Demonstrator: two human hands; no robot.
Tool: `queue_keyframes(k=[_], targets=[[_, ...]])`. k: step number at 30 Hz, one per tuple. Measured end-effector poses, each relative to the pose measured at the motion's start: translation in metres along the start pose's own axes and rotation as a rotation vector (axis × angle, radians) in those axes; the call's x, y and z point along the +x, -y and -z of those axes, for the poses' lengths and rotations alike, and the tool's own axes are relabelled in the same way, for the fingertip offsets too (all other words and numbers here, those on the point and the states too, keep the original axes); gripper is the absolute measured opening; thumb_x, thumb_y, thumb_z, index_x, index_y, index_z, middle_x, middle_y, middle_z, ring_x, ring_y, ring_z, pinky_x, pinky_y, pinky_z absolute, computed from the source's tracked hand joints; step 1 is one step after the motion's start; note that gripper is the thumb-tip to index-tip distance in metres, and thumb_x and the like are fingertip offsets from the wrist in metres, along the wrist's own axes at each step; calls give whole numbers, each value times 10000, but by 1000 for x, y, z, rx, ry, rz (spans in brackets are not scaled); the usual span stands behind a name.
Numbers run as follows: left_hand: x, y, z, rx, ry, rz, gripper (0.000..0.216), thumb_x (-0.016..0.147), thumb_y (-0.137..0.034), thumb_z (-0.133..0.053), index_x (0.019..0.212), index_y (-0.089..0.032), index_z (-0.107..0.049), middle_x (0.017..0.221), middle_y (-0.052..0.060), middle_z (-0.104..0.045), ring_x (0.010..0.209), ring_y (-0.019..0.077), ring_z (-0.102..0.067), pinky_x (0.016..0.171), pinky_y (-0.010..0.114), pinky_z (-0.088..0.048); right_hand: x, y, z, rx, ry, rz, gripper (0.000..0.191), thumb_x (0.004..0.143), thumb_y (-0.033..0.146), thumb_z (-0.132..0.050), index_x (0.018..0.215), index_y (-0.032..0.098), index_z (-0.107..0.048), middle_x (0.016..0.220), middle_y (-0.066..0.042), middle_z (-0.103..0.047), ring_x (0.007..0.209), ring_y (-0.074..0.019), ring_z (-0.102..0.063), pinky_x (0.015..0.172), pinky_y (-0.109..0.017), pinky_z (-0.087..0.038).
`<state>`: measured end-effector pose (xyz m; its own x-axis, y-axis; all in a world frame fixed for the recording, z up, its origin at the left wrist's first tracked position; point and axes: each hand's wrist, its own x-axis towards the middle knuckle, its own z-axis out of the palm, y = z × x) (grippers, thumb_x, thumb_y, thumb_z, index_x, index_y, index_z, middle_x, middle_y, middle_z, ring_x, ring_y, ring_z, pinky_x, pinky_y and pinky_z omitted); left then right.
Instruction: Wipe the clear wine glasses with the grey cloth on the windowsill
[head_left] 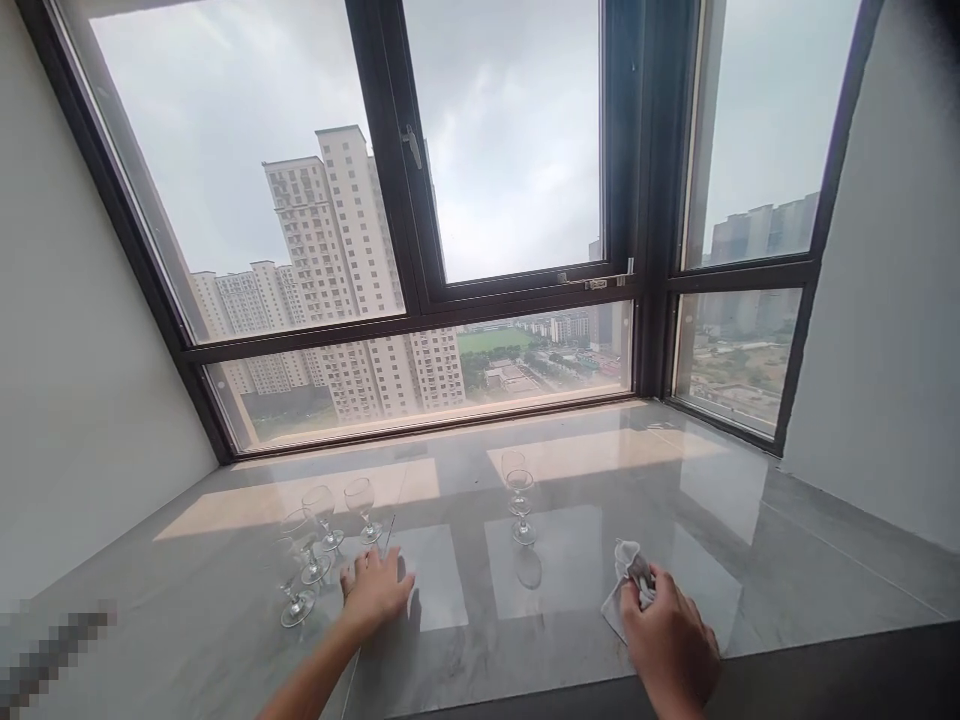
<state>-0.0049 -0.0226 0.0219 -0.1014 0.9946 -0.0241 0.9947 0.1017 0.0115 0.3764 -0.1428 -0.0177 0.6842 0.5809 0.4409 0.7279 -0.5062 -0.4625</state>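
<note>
My right hand point(671, 640) grips a crumpled white cloth point(630, 562), part of which hangs down at the sill's front right. My left hand point(376, 590) is over the grey sill with its fingers apart and nothing visible in it. Just left of that hand, several clear stemmed glasses stand upright in a loose group; the nearest one point(297, 607) is by my wrist, and another point(361, 500) stands beyond my fingertips. Between my hands and farther back, a stemmed glass point(523, 500) stands in front of a second one point(513, 464), which it partly hides.
The glossy grey stone sill point(465, 650) reflects the window light, and its front edge runs along the bottom right. Dark window frames point(525, 290) rise behind it, with a handle point(412, 147) on one pane. White walls point(885, 300) close in both sides.
</note>
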Motion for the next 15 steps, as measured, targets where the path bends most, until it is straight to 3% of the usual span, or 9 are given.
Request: queue_keyframes(k=[4,8,11,15], targets=[[-35,-65,5,-78,89,-321,569,810,-534,-456,1305,-282,-577,1381,146,-525,1343,367,-385,1121,612,-153,0,-2,-3,-7,-28,-3,309,890,344,-471,1123,177,-589,945,-88,-700,906,-261,-638,736,-353,-395],[-44,-135,8,-221,110,-621,683,833,-577,-433,1479,-371,-354,1592,85,-255,1461,356,-184,1157,604,-43,0,-3,-4,1,-32,7,294,887,342,-495,1115,183,-589,940,-82,-696,908,-257,-635,735,-345,-385],[-36,-174,5,-250,167,-666,749,810,-562,-461,1511,-362,-289,1620,70,-179,1463,397,-134,1147,634,-5,-1,-2,-3,-3,-29,-3,296,890,339,-495,1120,178,-590,928,-92,-691,905,-257,-634,737,-341,-380],[-28,-195,0,-252,124,-646,718,799,-541,-463,1477,-322,-374,1578,71,-291,1431,403,-192,1151,626,30,-1,0,-2,-1,-27,-21,303,890,345,-507,1133,184,-588,916,-84,-688,904,-257,-633,752,-343,-383]])
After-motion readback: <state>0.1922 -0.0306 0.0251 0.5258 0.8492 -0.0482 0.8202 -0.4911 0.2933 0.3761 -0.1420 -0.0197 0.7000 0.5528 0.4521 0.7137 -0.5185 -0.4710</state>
